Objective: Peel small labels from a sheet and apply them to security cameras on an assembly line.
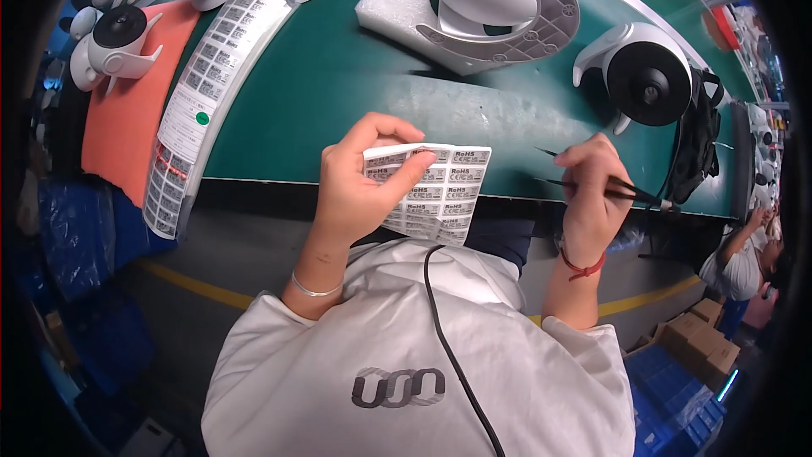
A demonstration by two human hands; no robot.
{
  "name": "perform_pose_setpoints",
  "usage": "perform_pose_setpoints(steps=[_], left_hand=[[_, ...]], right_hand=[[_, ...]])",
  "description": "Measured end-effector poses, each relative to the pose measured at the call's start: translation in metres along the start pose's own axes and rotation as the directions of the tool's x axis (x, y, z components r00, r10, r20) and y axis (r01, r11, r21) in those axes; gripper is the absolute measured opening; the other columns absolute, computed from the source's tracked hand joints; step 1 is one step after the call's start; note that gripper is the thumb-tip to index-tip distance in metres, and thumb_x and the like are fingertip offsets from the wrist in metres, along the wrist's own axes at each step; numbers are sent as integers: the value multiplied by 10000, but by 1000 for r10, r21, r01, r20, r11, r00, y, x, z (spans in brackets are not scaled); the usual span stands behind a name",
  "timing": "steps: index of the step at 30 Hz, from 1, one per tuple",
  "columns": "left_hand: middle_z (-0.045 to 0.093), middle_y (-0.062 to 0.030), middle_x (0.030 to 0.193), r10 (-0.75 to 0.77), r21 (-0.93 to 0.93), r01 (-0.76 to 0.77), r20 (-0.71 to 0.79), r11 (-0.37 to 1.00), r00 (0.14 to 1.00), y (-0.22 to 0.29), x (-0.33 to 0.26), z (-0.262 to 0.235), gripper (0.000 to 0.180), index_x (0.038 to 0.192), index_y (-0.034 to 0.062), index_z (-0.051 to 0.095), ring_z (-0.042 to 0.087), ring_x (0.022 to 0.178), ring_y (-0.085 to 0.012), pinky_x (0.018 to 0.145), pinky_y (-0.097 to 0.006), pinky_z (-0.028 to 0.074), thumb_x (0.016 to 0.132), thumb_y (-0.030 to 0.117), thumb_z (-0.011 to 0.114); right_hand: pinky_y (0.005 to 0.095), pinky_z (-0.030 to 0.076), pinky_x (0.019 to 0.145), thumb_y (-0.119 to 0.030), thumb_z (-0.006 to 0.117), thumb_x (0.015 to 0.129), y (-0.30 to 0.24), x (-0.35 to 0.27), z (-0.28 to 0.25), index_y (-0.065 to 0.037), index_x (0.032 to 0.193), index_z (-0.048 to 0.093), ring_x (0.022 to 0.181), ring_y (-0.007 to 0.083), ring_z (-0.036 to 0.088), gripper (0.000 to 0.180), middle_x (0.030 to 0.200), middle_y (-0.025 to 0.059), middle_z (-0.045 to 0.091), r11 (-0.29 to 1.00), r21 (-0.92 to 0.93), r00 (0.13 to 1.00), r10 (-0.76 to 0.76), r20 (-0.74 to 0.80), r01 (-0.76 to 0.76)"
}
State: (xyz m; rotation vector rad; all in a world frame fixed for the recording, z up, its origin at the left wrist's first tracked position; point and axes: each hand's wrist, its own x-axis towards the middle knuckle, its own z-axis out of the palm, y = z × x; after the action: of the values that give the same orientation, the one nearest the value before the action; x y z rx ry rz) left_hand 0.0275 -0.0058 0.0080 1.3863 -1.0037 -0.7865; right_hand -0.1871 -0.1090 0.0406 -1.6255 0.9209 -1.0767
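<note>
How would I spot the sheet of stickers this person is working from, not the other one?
Start at the green table. At its near edge the left hand holds a small white label sheet up. Unlike the long label strip lying flat farther left, this sheet is short, curled, and lifted off the surface.

white label sheet [433, 190] held, label strip [207, 85] left

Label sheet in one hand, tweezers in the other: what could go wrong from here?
1. The label sheet is pinched in the left hand in mid-air and curls, so a peeled label may crease.
2. The tweezers in the right hand have sharp tips that might scratch the white camera nearby.
</note>
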Motion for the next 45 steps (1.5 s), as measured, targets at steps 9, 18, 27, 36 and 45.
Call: perform_pose_setpoints(steps=[9, 18, 27, 36, 45], left_hand=[[718, -58, 807, -4, -10, 4, 16, 1000, 1000, 5, -1, -4, 290, 1035, 13, 585, 655, 744, -65, 653, -202, 498, 790, -9, 739], [709, -54, 778, 91, -106, -81, 97, 991, 991, 18, -10, -6, 376, 1070, -5, 569, 642, 708, -54, 616, -188, 490, 756, -13, 776], [725, -73, 821, 7, -170, 3, 59, 985, 998, 5, -15, -1, 442, 1165, 4, 549, 650, 758, -66, 652, -195, 494, 777, -31, 758], [722, -79, 851, 39, -195, -20, 96, 981, 995, 2, -17, -3, 451, 1216, -4, 519, 646, 791, -71, 698, -199, 494, 813, -48, 718], [721, -86, 891, 71, -227, -62, 29, 972, 997, -2, -16, 3, 471, 1261, -8, 483, 646, 826, -82, 734, -211, 496, 839, -56, 684]], right_hand=[[310, 451, 681, -68, 697, 808, -31, 12, 0, 1, 764, 647, 804, 219, 562, 95, 822, 85, 582, 749, -507, 903, -336, 266, 428], [289, 436, 469, -51, 775, 753, -22, 12, 21, 0, 781, 676, 513, 177, 585, 115, 669, 101, 607, 926, -169, 821, -202, 534, 338], [261, 383, 462, -13, 745, 776, -14, 10, 27, 10, 789, 666, 505, 143, 503, 83, 689, 77, 603, 970, -91, 849, -149, 507, 225], [250, 335, 452, -74, 781, 766, 1, 3, 25, -21, 825, 697, 483, 121, 444, 115, 666, 52, 599, 950, -111, 863, -211, 459, 292], [278, 360, 602, -99, 512, 972, 15, 20, 14, 36, 839, 685, 631, 155, 439, 256, 673, 38, 530, 930, -19, 930, -366, 27, 366]])
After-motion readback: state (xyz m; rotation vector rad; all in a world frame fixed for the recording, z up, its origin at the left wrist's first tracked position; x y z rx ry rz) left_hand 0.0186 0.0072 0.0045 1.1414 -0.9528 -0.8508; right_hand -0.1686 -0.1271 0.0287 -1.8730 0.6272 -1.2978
